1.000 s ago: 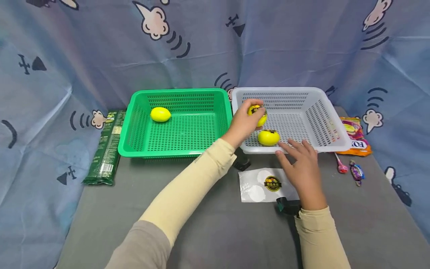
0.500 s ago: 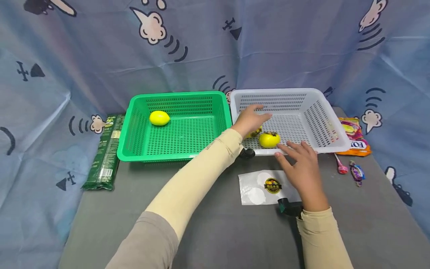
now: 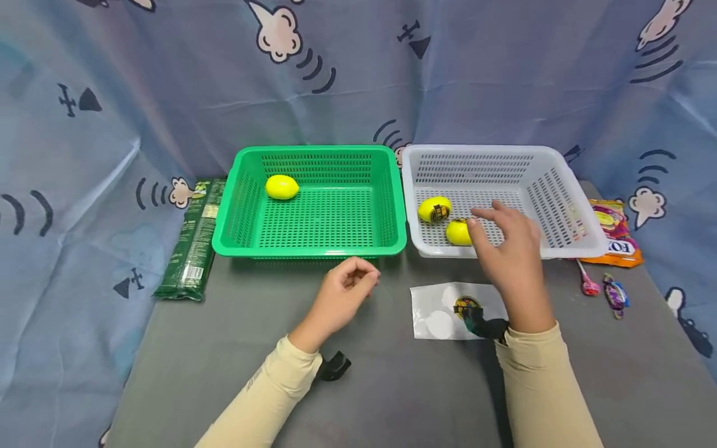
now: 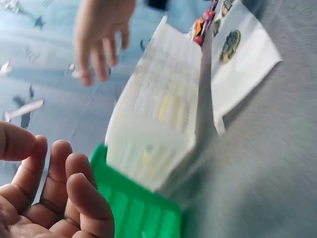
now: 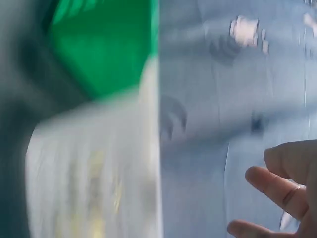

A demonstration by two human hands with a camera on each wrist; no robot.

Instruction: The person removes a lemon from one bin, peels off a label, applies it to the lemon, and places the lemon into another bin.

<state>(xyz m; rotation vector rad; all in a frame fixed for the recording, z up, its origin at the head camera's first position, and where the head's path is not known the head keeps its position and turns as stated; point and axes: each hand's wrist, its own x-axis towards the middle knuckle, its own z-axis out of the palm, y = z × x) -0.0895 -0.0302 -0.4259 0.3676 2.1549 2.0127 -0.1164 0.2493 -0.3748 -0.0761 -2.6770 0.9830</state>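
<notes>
My left hand point(image 3: 342, 295) hovers over the grey table in front of the green basket point(image 3: 313, 252), fingers loosely curled. In the left wrist view its fingertips point(image 4: 79, 186) hold nothing that I can see. My right hand point(image 3: 512, 258) reaches over the front rim of the white basket point(image 3: 560, 249), fingers spread, and nothing shows in it. In that basket lie a lemon point(image 3: 430, 207) with a black round sticker and a second lemon point(image 3: 458, 234), partly behind the right fingers. One more lemon point(image 3: 282, 186) lies in the green basket.
A white sticker sheet point(image 3: 431, 311) lies before the white basket, partly behind the right wrist's camera. A green packet point(image 3: 190, 249) stands left. At right are an orange candy bag point(image 3: 616, 233), a lollipop point(image 3: 588, 285) and a wrapped candy point(image 3: 615, 295). A blue curtain hangs behind.
My left hand set the stickered lemon down in the white basket, let go, and pulled back toward me to the left. My right hand has shifted slightly upward over the basket rim.
</notes>
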